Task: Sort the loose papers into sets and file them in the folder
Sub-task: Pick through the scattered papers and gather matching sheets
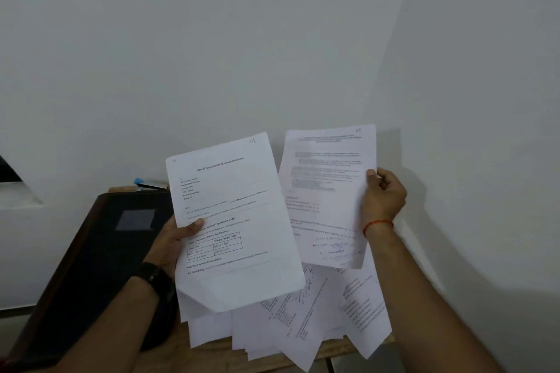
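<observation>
My left hand (pixel 174 241) holds up a printed letter with a small table (pixel 230 215), thumb pinching its left edge. To its right, my right hand (pixel 383 195) grips the right edge of a second printed sheet (pixel 327 191) with handwriting near its bottom. Both sheets are raised above a spread of several loose papers (pixel 306 321) lying overlapped on a wooden table (pixel 336 351). A dark folder (pixel 100 266) with a grey label patch lies shut at the left, partly under my left forearm.
A blue and black stapler (pixel 148 184) sits at the table's back edge behind the folder. White walls close in behind and to the right. Some loose papers overhang the table's front edge.
</observation>
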